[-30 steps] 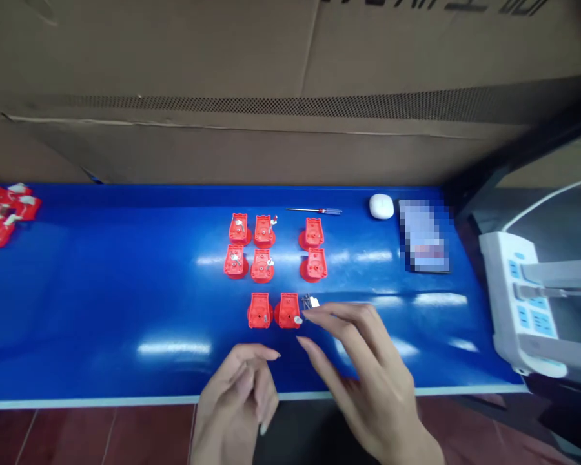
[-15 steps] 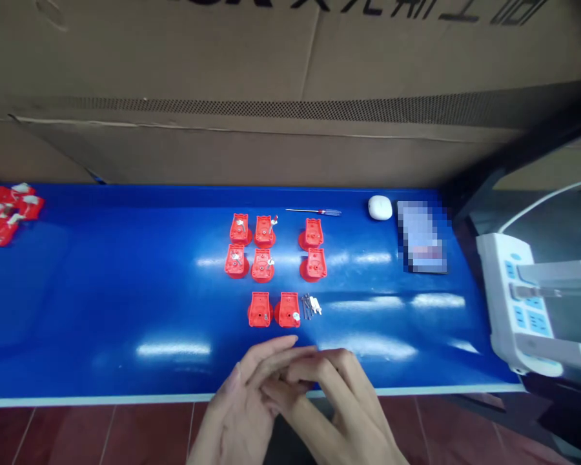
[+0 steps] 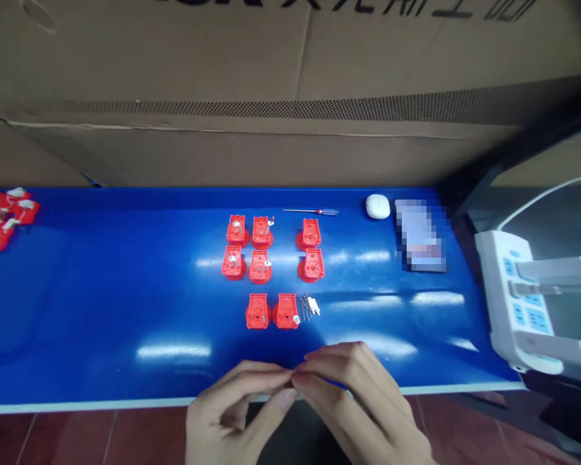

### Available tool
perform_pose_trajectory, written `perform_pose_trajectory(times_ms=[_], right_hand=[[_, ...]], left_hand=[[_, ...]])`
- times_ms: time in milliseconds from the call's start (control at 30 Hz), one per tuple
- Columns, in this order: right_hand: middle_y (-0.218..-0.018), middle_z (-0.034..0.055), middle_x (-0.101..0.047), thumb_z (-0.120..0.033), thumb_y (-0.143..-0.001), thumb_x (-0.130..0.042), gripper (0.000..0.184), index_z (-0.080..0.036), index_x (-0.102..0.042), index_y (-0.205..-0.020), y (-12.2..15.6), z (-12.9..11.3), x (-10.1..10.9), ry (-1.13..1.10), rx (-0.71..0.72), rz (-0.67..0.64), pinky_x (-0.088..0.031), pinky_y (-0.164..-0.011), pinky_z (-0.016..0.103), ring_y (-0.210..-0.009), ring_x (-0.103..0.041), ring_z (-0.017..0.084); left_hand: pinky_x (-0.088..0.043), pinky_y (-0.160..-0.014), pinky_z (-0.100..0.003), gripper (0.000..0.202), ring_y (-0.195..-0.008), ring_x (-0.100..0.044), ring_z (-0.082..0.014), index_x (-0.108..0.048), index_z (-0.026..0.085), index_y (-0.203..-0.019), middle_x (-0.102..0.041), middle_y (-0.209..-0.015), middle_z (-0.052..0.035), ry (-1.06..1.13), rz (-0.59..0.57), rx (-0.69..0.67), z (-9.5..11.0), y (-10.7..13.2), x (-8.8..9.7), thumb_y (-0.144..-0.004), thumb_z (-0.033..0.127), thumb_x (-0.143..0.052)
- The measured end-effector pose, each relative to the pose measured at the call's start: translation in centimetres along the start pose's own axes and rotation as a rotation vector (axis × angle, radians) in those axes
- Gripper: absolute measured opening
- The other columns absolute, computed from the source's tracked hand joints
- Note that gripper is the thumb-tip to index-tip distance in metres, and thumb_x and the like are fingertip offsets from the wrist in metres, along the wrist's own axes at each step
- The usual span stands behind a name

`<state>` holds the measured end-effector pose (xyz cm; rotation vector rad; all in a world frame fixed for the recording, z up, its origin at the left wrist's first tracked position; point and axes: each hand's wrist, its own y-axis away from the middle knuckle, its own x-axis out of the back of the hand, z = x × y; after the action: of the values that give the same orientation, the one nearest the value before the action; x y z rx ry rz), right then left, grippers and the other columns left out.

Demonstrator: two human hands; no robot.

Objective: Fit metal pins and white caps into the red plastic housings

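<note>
My left hand and my right hand meet fingertip to fingertip over the front edge of the blue table. Both pinch together on something too small to make out. Just beyond them stand two red plastic parts side by side, with a small pile of screws and white bits to their right. Farther back sit several more red parts in a block, and two more red parts to the right of that.
A thin screwdriver lies behind the red parts. A white oval case and a blurred flat item sit at the back right. A white power strip hangs off the right end. More red parts lie far left. Cardboard boxes wall the back.
My right hand drew back from the screw pile to the table's front edge. Both hands came together, and their fingertips now pinch at one spot.
</note>
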<state>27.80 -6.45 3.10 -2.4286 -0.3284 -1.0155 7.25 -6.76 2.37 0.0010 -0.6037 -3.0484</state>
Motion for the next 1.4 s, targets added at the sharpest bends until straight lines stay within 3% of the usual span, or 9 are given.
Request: perform_pose_trajectory(times_ms=[200, 333, 433, 500, 600, 767, 967, 1233, 1400], right_hand=[[-0.114, 0.0118, -0.074, -0.005, -0.108, -0.064, 0.03, -0.015, -0.071, -0.135, -0.5, 0.5, -0.4, -0.297, -0.047, 0.032, -0.061, -0.09, 0.038, -0.105, -0.071, 0.022], [-0.107, 0.0071, -0.075, 0.002, -0.1, -0.073, 0.032, -0.017, -0.073, -0.125, -0.8, 1.3, -0.6, -0.41, -0.088, 0.109, -0.06, -0.084, 0.036, -0.097, -0.07, 0.019], [-0.105, 0.0051, -0.075, 0.0, -0.098, -0.079, 0.03, -0.019, -0.074, -0.12, -0.7, 1.7, -0.7, -0.45, -0.153, 0.142, -0.06, -0.087, 0.038, -0.096, -0.072, 0.019], [-0.104, 0.0039, -0.076, -0.002, -0.097, -0.081, 0.029, -0.021, -0.076, -0.119, -0.6, 1.8, -0.7, -0.453, -0.182, 0.167, -0.06, -0.089, 0.039, -0.096, -0.072, 0.019], [-0.103, 0.0025, -0.077, -0.005, -0.097, -0.083, 0.027, -0.023, -0.077, -0.117, -0.6, 2.0, -0.9, -0.435, -0.209, 0.201, -0.06, -0.089, 0.039, -0.096, -0.073, 0.019], [-0.102, 0.0023, -0.076, -0.007, -0.098, -0.084, 0.026, -0.025, -0.078, -0.116, -0.7, 2.3, -1.1, -0.425, -0.236, 0.216, -0.059, -0.085, 0.038, -0.095, -0.072, 0.02], [-0.102, 0.0017, -0.076, -0.009, -0.097, -0.085, 0.025, -0.025, -0.078, -0.115, -0.4, 2.6, -1.0, -0.42, -0.273, 0.225, -0.059, -0.086, 0.037, -0.096, -0.072, 0.019], [-0.101, 0.0029, -0.076, -0.01, -0.098, -0.083, 0.022, -0.024, -0.078, -0.114, -0.6, 2.6, -0.8, -0.403, -0.27, 0.217, -0.059, -0.084, 0.038, -0.094, -0.072, 0.021], [-0.102, 0.0026, -0.076, -0.007, -0.098, -0.083, 0.023, -0.023, -0.077, -0.114, -0.6, 2.4, -0.7, -0.402, -0.259, 0.218, -0.058, -0.086, 0.037, -0.095, -0.072, 0.02]], left_hand=[[-0.069, -0.073, -0.025, 0.017, -0.081, -0.084, -0.0215, -0.092, 0.025, -0.086, -0.086, -0.092, -0.0072, 0.046, -0.124, 0.032, -0.8, -1.3, 0.6, -0.092, 0.041, -0.091], [-0.067, -0.07, -0.024, 0.023, -0.079, -0.081, -0.0187, -0.089, 0.023, -0.086, -0.082, -0.089, -0.0053, 0.001, -0.139, -0.022, -0.5, -1.5, 0.3, -0.101, 0.041, -0.083], [-0.062, -0.071, -0.024, 0.009, -0.08, -0.074, -0.0142, -0.089, 0.03, -0.106, -0.078, -0.1, -0.0018, -0.273, 0.044, -0.349, -0.2, -2.1, -0.1, -0.103, 0.027, -0.081], [-0.06, -0.078, -0.029, 0.031, -0.092, -0.071, -0.016, -0.086, 0.036, -0.124, -0.074, -0.115, -0.0024, -0.491, 0.193, -0.618, 0.0, -3.2, -0.2, -0.098, 0.019, -0.087], [-0.058, -0.093, -0.041, 0.04, -0.122, -0.064, -0.027, -0.084, 0.041, -0.131, -0.068, -0.141, -0.0055, -0.736, 0.198, -0.772, 0.3, -5.4, -0.3, -0.097, 0.022, -0.088], [-0.051, -0.112, -0.06, 0.03, -0.14, -0.059, -0.0345, -0.085, 0.042, -0.126, -0.063, -0.159, -0.0038, -0.78, 0.075, -0.767, 0.3, -7.6, -0.3, -0.101, 0.025, -0.084], [-0.052, -0.11, -0.057, 0.018, -0.135, -0.062, -0.0327, -0.088, 0.039, -0.109, -0.069, -0.15, -0.0022, -0.719, 0.096, -0.76, 0.0, -7.5, -0.6, -0.099, 0.023, -0.086], [-0.05, -0.111, -0.057, 0.016, -0.133, -0.062, -0.0325, -0.087, 0.035, -0.105, -0.072, -0.144, -0.0042, -0.699, 0.09, -0.76, -0.1, -7.6, -1.0, -0.096, 0.022, -0.089], [-0.049, -0.113, -0.055, 0.028, -0.136, -0.059, -0.032, -0.083, 0.035, -0.124, -0.071, -0.145, -0.0055, -0.708, 0.033, -0.748, 0.3, -7.3, -0.4, -0.097, 0.027, -0.089]])
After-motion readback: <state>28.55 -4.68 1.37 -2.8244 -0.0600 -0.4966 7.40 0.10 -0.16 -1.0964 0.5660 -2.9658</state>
